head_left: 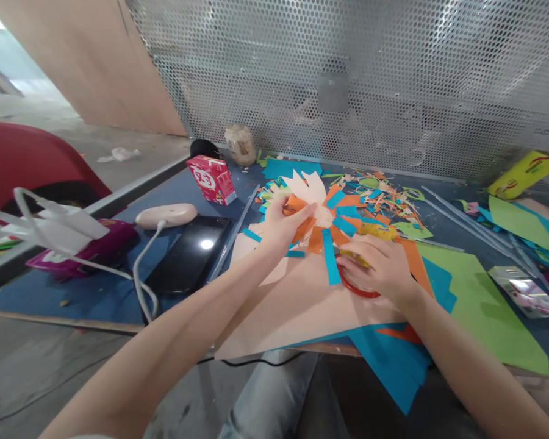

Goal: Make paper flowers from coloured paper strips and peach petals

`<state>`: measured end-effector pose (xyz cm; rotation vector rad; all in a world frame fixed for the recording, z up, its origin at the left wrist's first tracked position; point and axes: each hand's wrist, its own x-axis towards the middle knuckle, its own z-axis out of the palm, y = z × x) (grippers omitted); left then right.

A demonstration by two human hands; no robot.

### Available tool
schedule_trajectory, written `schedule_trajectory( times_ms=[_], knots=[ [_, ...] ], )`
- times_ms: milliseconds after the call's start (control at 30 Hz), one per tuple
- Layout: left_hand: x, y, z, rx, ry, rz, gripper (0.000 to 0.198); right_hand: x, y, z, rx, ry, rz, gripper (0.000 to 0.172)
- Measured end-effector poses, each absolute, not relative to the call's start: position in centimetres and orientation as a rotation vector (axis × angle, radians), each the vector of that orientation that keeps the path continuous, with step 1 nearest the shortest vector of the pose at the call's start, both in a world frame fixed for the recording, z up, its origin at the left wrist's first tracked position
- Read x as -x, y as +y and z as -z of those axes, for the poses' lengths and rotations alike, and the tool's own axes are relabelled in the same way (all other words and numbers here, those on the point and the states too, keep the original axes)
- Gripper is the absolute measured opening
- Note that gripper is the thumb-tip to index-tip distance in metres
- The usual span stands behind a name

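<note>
my left hand pinched the paper flower over the pale sheet; my right hand gripped scissors. several petals bore short blue strips; one longer strip looked untrimmed.

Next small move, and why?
Probably snip the long blue strip shorter with the scissors: it hangs well past the orange piece, while the neighbouring blue strips look shorter. The right hand holds the scissors close beside it, and the left hand grips the paper cutout. Whether the blades already straddle the strip, I can't tell.
</note>
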<state>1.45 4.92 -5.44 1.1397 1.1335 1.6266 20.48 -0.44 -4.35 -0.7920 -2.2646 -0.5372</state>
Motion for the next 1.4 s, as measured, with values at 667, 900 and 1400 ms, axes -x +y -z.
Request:
schedule_trajectory(
  times_ms=[667,900,1400],
  knots=[
    [-1.4,4.9,5.7,-1.199,1.135,-1.600,0.026,-21.1,-0.5,4.2,0.624,-2.186,0.515,0.019],
    [0.8,6.5,4.4,-1.104,1.213,-1.884,0.032,-22.0,0.0,4.2,1.276,-2.560,0.200,0.022],
    [2.9,8.0,4.1,-1.203,1.196,-2.116,0.031,-20.2,-1.0,3.1,1.954,-2.551,-0.086,0.037]
  ],
)
